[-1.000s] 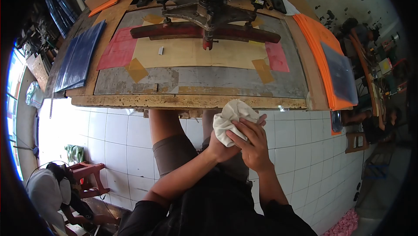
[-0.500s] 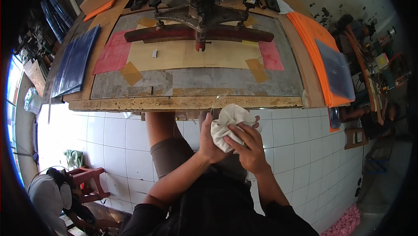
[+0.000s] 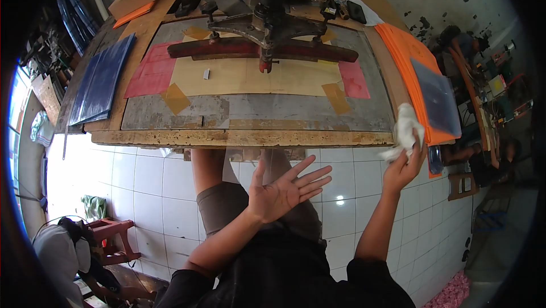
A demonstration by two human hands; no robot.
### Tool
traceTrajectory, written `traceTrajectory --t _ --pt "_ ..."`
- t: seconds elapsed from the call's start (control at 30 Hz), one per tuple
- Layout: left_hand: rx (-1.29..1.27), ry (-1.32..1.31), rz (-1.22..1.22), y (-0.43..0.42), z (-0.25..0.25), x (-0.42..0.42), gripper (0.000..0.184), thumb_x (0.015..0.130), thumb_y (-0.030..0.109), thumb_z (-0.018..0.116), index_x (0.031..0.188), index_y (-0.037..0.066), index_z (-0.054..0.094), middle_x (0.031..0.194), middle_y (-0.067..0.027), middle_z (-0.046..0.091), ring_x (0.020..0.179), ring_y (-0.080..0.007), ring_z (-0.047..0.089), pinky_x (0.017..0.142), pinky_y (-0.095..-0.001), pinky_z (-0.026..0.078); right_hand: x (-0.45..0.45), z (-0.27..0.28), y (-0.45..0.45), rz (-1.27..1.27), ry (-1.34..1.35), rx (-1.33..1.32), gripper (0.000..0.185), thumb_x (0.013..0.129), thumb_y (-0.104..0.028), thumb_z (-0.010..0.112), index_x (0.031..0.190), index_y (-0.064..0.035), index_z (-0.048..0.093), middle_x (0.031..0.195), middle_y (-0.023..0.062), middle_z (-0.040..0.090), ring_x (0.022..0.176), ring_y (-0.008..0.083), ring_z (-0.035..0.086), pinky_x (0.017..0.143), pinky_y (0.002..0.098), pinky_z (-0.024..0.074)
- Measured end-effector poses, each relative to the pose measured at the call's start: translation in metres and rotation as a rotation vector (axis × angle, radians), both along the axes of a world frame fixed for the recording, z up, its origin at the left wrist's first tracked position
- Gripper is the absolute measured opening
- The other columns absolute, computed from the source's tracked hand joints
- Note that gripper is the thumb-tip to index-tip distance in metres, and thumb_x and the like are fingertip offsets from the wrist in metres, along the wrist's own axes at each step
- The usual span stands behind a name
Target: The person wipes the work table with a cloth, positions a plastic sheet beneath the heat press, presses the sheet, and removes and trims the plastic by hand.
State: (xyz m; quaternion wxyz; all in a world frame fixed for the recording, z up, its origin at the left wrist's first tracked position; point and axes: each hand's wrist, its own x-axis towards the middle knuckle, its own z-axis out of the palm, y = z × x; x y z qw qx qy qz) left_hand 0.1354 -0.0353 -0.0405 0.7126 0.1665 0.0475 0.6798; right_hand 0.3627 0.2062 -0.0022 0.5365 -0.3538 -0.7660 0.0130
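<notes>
My left hand [image 3: 278,194] is open below the front edge of the table, palm up with the fingers spread. A faint see-through sheet [image 3: 242,151] seems to lie at this hand and reach over the table's edge; I cannot make out its full outline. At the table's right front corner, my right hand [image 3: 406,166] grips a crumpled white cloth [image 3: 408,129], which is slightly blurred. The cloth is beside a stack of orange sheets [image 3: 401,58].
A press with a red-edged bar [image 3: 227,49] spans the table [image 3: 244,137]. Beneath it lies a cream board [image 3: 227,80] with pink pieces and tan tape. Dark blue plastic sheets [image 3: 102,83] rest at left. Other people sit at far right [image 3: 469,40] and lower left [image 3: 62,257].
My hands were together around the cloth in front of me. The right hand has carried the cloth right to the table corner, and the left hand has opened out.
</notes>
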Motion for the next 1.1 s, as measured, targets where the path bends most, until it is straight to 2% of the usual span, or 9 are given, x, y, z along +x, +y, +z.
traceTrajectory --t 0.1,0.13,0.17,0.3,0.37,0.57,0.73,0.83,1.1 --pt "0.018 0.036 0.009 -0.004 -0.005 -0.002 0.120 0.095 0.098 0.016 0.178 0.011 0.013 0.180 -0.0319 0.017 0.167 -0.0451 0.021 0.136 -0.0533 0.015 -0.007 0.019 0.024 -0.139 -0.397 -0.051 0.059 0.105 0.003 0.053 0.159 -0.0185 0.059 0.162 0.0177 0.049 0.153 0.0404 0.045 0.124 0.0544 0.0409" --pt "0.029 0.053 0.017 -0.004 -0.005 -0.003 0.119 0.095 0.097 0.016 0.178 0.011 0.013 0.179 -0.0323 0.017 0.167 -0.0453 0.021 0.136 -0.0537 0.015 -0.012 0.024 0.024 -0.218 -0.648 -0.064 0.056 0.110 -0.008 0.057 0.164 -0.0217 0.052 0.170 0.0158 0.040 0.161 0.0398 0.032 0.131 0.0566 0.0302" --pt "0.036 0.068 0.026 -0.007 -0.005 -0.004 0.119 0.096 0.096 0.017 0.178 0.011 0.013 0.179 -0.0327 0.018 0.167 -0.0455 0.021 0.136 -0.0541 0.015 -0.020 0.020 0.016 -0.160 -0.572 -0.081 0.059 0.109 -0.026 0.065 0.166 -0.0239 0.050 0.174 0.0156 0.035 0.165 0.0389 0.026 0.132 0.0607 0.0268" --pt "0.083 0.211 0.078 -0.011 -0.007 -0.010 0.111 0.101 0.087 0.024 0.177 0.007 0.015 0.180 -0.0268 0.023 0.167 -0.0403 0.025 0.137 -0.0519 0.013 -0.044 0.043 -0.072 0.665 -0.490 -0.157 0.074 0.096 -0.047 0.081 0.159 -0.0177 0.057 0.175 0.0123 0.038 0.164 0.0389 0.032 0.128 0.0685 0.0279" --pt "0.077 0.345 0.119 -0.012 -0.004 -0.010 0.108 0.103 0.084 0.029 0.176 0.004 0.018 0.179 -0.0247 0.027 0.166 -0.0386 0.028 0.137 -0.0520 0.013 -0.067 0.056 -0.118 0.749 -0.716 -0.139 0.058 0.094 -0.032 0.084 0.146 -0.0088 0.069 0.164 0.0174 0.054 0.154 0.0369 0.050 0.121 0.0622 0.0431" --pt "0.085 0.729 0.336 -0.014 -0.007 -0.016 0.100 0.105 0.073 0.046 0.171 -0.002 0.030 0.177 -0.0228 0.032 0.163 -0.0361 0.034 0.133 -0.0534 0.025 -0.061 0.052 -0.107 0.741 -0.260 -0.198 0.028 0.093 0.003 0.074 0.119 -0.0011 0.081 0.117 0.0171 0.082 0.109 0.0306 0.081 0.087 0.0361 0.0668" --pt "0.208 1.539 1.101 -0.027 0.038 -0.027 0.080 0.095 0.050 0.078 0.161 0.011 0.055 0.171 -0.0293 0.039 0.158 -0.0496 0.038 0.129 -0.0583 0.026 -0.026 0.087 -0.101 0.709 0.245 -0.781 0.036 0.104 -0.006 0.063 0.138 0.0030 0.069 0.120 0.0209 0.081 0.092 0.0300 0.084 0.065 0.0307 0.0645" --pt "0.109 2.172 1.359 -0.034 0.061 -0.039 0.078 0.098 0.056 0.072 0.159 0.011 0.055 0.170 -0.0335 0.036 0.160 -0.0498 0.033 0.129 -0.0643 0.024 -0.020 0.100 -0.077 0.707 0.389 -0.901 0.049 0.105 -0.015 0.065 0.150 0.0037 0.058 0.122 0.0211 0.080 0.083 0.0285 0.083 0.055 0.0272 0.0595" --pt "-0.268 2.382 0.855 -0.031 0.044 -0.075 0.064 0.103 0.050 0.067 0.157 0.015 0.061 0.174 -0.0151 0.041 0.163 -0.0408 0.032 0.133 -0.0650 0.010 -0.035 0.041 -0.033 0.381 0.052 -1.039 0.055 0.106 -0.016 0.071 0.157 -0.0022 0.054 0.110 0.0122 0.082 0.077 0.0221 0.081 0.054 0.0264 0.0541"
